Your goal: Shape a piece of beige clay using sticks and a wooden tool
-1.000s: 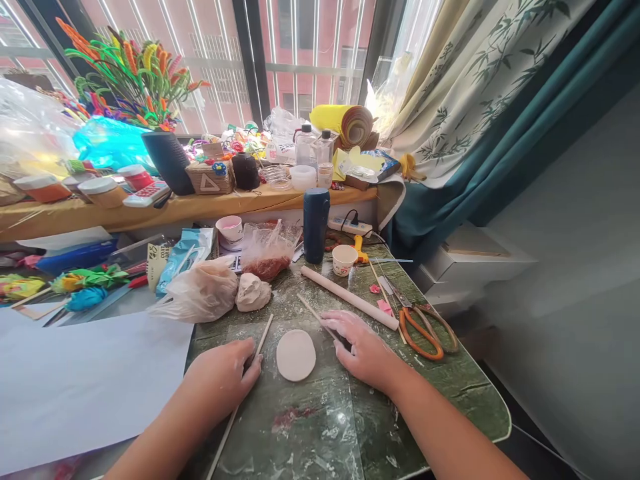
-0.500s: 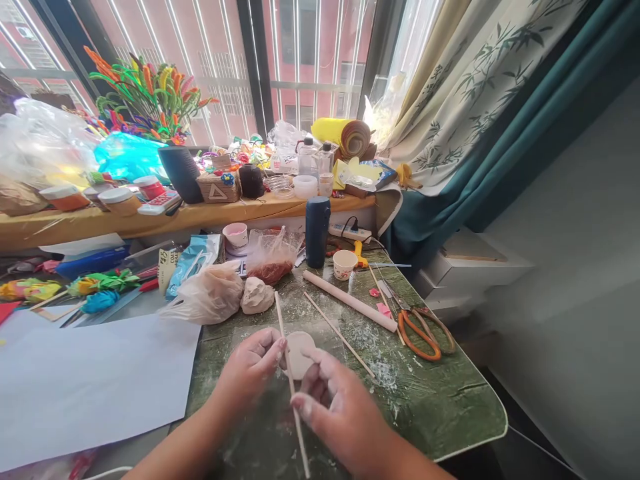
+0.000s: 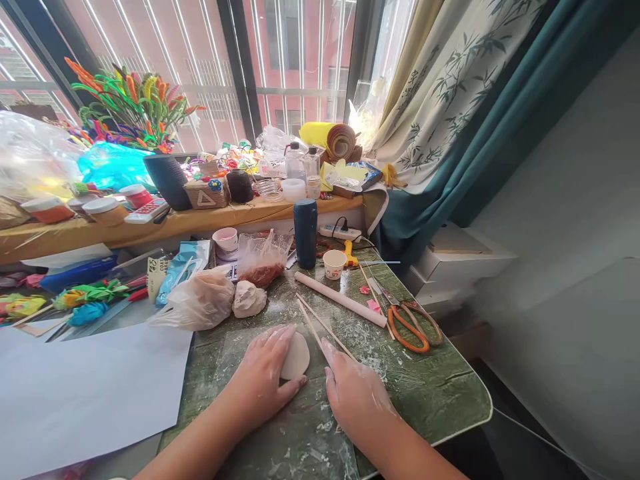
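A flat, pale round of clay (image 3: 299, 358) lies on a clear sheet (image 3: 295, 443) on the green table. My left hand (image 3: 263, 373) rests over its left edge, fingers stretched out and thumb apart, covering that side. In my right hand (image 3: 359, 387), to the right of the round, is a thin wooden stick (image 3: 310, 325) whose far end points away from me; its near end is hidden under the hand. A second thin stick (image 3: 327, 328) lies close beside it, the two nearly meeting at their far tips. Both hands are dusted with white powder.
Beyond the sticks lies a pale rolling pin (image 3: 340, 299), with orange-handled scissors (image 3: 411, 330) to its right. A lump of clay (image 3: 249, 299), a plastic bag (image 3: 200, 300), a paper cup (image 3: 335, 265) and a dark blue bottle (image 3: 305, 233) stand behind. White paper (image 3: 95, 393) covers the left.
The stick that was left of the clay round has been carried over to the right, beside the other stick. My left hand has let go of it and now lies on the round.
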`<action>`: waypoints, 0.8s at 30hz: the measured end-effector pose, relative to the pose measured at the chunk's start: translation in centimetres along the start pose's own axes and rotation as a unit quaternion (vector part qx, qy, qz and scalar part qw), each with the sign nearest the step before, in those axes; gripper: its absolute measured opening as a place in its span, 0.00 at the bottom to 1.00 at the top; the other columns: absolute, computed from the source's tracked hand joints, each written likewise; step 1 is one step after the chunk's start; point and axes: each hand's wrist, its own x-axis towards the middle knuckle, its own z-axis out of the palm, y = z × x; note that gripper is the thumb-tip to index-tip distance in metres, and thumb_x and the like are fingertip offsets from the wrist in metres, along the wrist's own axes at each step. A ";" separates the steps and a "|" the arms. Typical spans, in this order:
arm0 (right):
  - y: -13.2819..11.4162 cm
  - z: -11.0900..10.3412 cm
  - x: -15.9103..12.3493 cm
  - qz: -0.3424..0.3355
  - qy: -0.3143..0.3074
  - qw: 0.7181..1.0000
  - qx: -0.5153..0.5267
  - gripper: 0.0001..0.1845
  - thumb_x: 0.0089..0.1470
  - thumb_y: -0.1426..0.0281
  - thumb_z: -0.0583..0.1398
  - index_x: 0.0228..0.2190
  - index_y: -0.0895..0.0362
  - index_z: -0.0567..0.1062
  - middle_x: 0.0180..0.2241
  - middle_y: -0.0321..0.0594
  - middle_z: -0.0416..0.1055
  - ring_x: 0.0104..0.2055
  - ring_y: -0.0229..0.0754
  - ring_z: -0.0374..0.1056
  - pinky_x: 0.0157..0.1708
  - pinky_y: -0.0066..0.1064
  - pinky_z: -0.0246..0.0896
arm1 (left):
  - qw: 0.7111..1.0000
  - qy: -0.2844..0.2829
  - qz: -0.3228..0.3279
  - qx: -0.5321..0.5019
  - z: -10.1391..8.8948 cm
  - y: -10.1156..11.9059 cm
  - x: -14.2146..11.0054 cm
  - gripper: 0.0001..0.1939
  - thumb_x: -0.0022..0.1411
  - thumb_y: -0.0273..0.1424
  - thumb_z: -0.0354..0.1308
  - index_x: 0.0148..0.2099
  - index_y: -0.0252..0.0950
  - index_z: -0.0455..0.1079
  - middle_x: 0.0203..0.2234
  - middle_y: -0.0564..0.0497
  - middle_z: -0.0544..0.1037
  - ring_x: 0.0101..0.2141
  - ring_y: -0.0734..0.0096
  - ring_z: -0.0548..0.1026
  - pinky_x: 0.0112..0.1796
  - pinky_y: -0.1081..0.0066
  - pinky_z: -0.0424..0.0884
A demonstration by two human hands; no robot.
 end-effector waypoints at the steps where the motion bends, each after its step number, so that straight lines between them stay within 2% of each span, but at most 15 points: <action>1: -0.3 -0.1 0.0 -0.003 -0.005 1.000 -0.013 0.29 0.60 0.78 0.56 0.62 0.58 0.70 0.53 0.52 0.78 0.52 0.51 0.76 0.48 0.35 0.72 | 1.000 0.001 -0.004 0.000 0.0 -0.1 0.1 0.43 0.58 0.39 0.69 0.71 0.39 0.55 0.64 0.38 0.68 0.63 0.39 0.65 0.61 0.42 0.62; 5: -1.6 -1.1 -0.1 0.005 -0.054 0.997 -0.048 0.27 0.62 0.74 0.57 0.62 0.61 0.70 0.50 0.54 0.79 0.46 0.51 0.78 0.41 0.34 0.73 | 1.000 0.007 0.012 -0.011 -0.1 -0.7 0.6 0.42 0.58 0.40 0.69 0.70 0.39 0.57 0.63 0.39 0.69 0.63 0.41 0.65 0.62 0.44 0.63; 7: -1.9 -1.5 -0.4 0.003 -0.076 0.995 -0.057 0.28 0.64 0.71 0.56 0.63 0.64 0.68 0.49 0.54 0.79 0.46 0.52 0.78 0.41 0.34 0.72 | 1.000 0.007 0.020 -0.016 -0.1 -0.9 0.6 0.40 0.59 0.38 0.68 0.69 0.39 0.58 0.63 0.39 0.69 0.63 0.42 0.65 0.62 0.44 0.63; 10: -2.0 -1.6 -0.7 -0.009 -0.093 0.994 -0.056 0.27 0.64 0.72 0.56 0.63 0.61 0.69 0.45 0.50 0.80 0.46 0.50 0.78 0.42 0.31 0.70 | 1.000 0.002 0.018 -0.018 -0.1 -0.9 0.7 0.38 0.58 0.36 0.68 0.68 0.38 0.59 0.62 0.38 0.70 0.63 0.42 0.65 0.62 0.44 0.63; 15: -1.7 -1.0 -0.7 -0.029 -0.066 0.997 -0.031 0.25 0.63 0.70 0.57 0.60 0.59 0.73 0.41 0.47 0.81 0.42 0.49 0.78 0.41 0.33 0.70 | 0.999 -0.020 0.026 -0.013 -0.5 -0.6 0.6 0.35 0.62 0.38 0.65 0.68 0.38 0.60 0.64 0.38 0.67 0.63 0.42 0.64 0.63 0.43 0.62; 19: -1.8 -0.2 -0.6 -0.065 -0.035 0.996 -0.044 0.21 0.60 0.76 0.57 0.52 0.58 0.78 0.39 0.47 0.80 0.39 0.47 0.77 0.37 0.31 0.70 | 0.999 -0.015 0.039 -0.010 -0.6 -0.5 0.6 0.28 0.67 0.37 0.61 0.67 0.42 0.62 0.64 0.43 0.68 0.63 0.46 0.66 0.63 0.45 0.61; 22: -1.9 0.7 -0.4 -0.064 -0.046 0.995 -0.054 0.17 0.55 0.79 0.59 0.45 0.59 0.81 0.38 0.50 0.80 0.38 0.49 0.77 0.35 0.34 0.71 | 0.999 -0.019 0.037 -0.009 -0.3 -0.5 0.7 0.27 0.65 0.37 0.63 0.65 0.42 0.65 0.62 0.43 0.70 0.61 0.46 0.67 0.62 0.46 0.63; 24: -1.9 1.2 -0.3 -0.057 -0.050 0.996 -0.052 0.17 0.54 0.80 0.59 0.44 0.60 0.81 0.38 0.52 0.80 0.38 0.50 0.77 0.35 0.35 0.71 | 0.999 -0.018 0.037 -0.002 -0.2 -0.5 0.6 0.27 0.65 0.38 0.63 0.64 0.41 0.66 0.62 0.43 0.70 0.61 0.45 0.68 0.61 0.45 0.64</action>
